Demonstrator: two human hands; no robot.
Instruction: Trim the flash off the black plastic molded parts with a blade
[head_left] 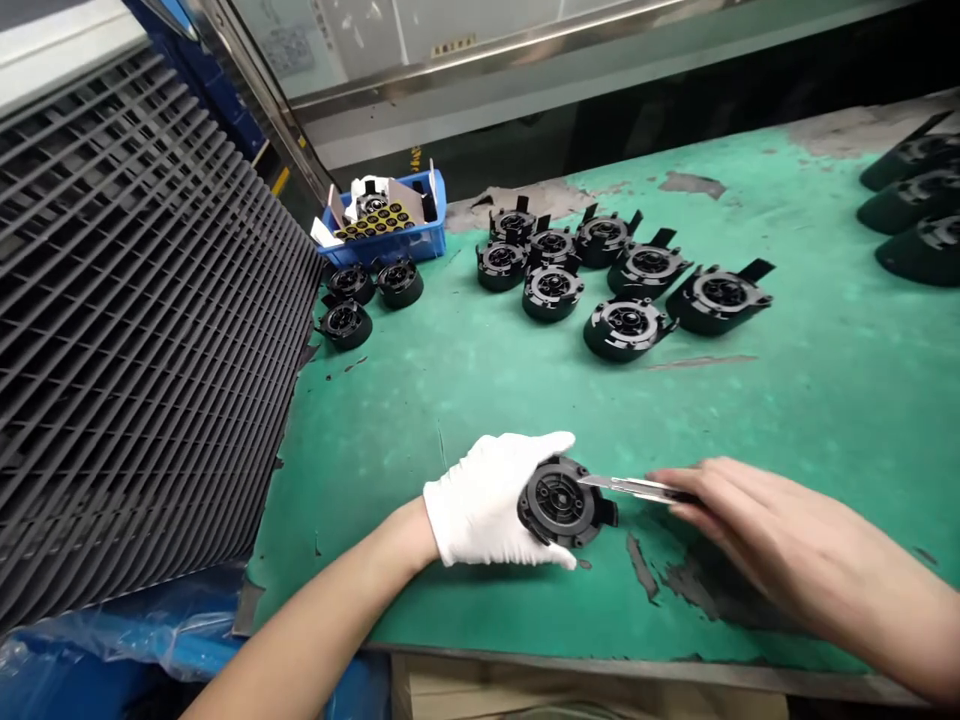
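Observation:
My left hand (491, 500), in a white glove, grips a round black plastic part (561, 501) near the front of the green worktop (465, 390), holding it tilted on its edge. My bare right hand (757, 535) is closed on a slim metal blade (626, 486). The blade's tip touches the upper right rim of the part.
Several like black parts (626, 280) lie in a group at mid-table, three more (365, 297) beside a blue bin (390, 225) with small pieces. A dark slatted panel (135, 330) fills the left. More black parts (915, 215) sit at the far right. Blue plastic film (112, 650) lies below.

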